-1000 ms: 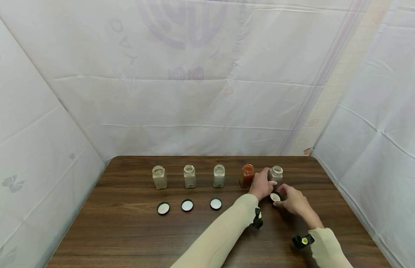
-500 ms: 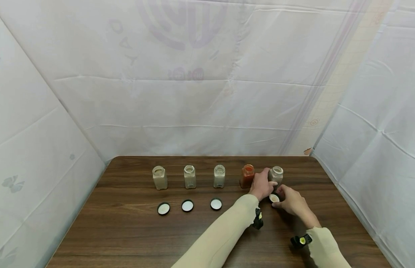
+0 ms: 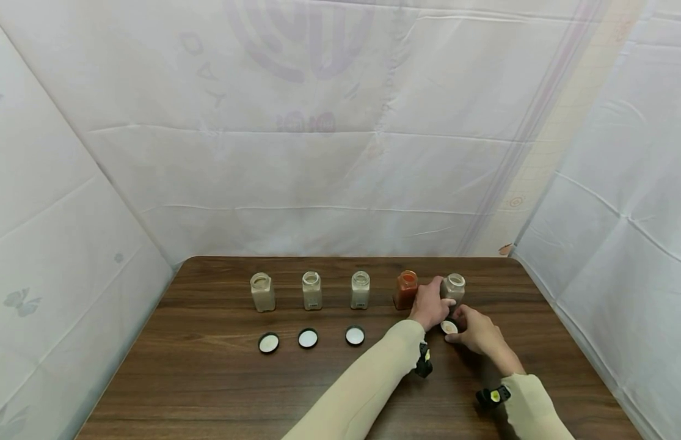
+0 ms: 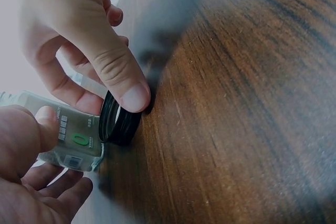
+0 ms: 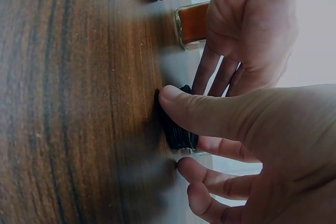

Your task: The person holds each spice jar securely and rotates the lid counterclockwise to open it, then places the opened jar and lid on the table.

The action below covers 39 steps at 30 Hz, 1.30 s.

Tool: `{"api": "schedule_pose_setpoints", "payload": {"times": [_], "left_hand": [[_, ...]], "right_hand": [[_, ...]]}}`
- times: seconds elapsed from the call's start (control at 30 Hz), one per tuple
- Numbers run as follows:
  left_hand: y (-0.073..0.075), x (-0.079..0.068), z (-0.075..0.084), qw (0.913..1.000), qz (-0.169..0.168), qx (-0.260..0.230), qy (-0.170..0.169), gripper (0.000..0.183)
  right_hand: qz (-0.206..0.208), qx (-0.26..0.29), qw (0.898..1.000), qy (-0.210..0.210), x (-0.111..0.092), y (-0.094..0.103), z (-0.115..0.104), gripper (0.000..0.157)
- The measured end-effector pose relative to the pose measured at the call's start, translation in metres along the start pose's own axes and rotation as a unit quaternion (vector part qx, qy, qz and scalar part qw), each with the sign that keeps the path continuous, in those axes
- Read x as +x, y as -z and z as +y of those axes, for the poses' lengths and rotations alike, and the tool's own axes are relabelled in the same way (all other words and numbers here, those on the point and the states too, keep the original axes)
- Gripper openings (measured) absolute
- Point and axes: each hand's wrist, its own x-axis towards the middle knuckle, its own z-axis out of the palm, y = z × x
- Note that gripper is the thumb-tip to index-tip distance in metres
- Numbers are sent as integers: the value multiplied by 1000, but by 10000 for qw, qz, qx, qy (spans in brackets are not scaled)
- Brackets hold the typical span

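At the right end of a row of open glass jars, my left hand point(image 3: 430, 302) holds a jar of greyish powder point(image 3: 454, 290) by its side. In the left wrist view, green print shows on that jar's label. Just in front of it, my right hand point(image 3: 479, 331) pinches a black lid point(image 3: 449, 327) between thumb and fingers, with the lid's pale inner side facing up. The right wrist view shows the right thumb point(image 5: 173, 95) over the lid's edge, low at the tabletop. A jar of red-orange powder point(image 3: 406, 290) stands just left of my left hand.
Three more open jars of pale contents, among them the leftmost jar point(image 3: 262, 293), stand further left on the wooden table point(image 3: 208, 379). Before them lie three black lids, including the middle lid point(image 3: 308, 338), pale side up. White cloth point(image 3: 318, 183) hangs behind the table.
My right hand has brought the lid slightly left and nearer to me, down toward the table. The left hand stays on the jar.
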Motion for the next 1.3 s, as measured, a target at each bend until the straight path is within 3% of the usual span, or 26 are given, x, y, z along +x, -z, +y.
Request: {"api": "schedule_pose_setpoints", "payload": {"times": [0.9, 1.3], "left_hand": [[2, -4, 0, 9999, 89, 28, -79, 41], [1, -5, -5, 9996, 55, -9, -285, 57]], "right_hand": [[43, 27, 10000, 67, 1, 0, 0, 52], [71, 55, 10000, 39, -1, 6, 5, 58]]}}
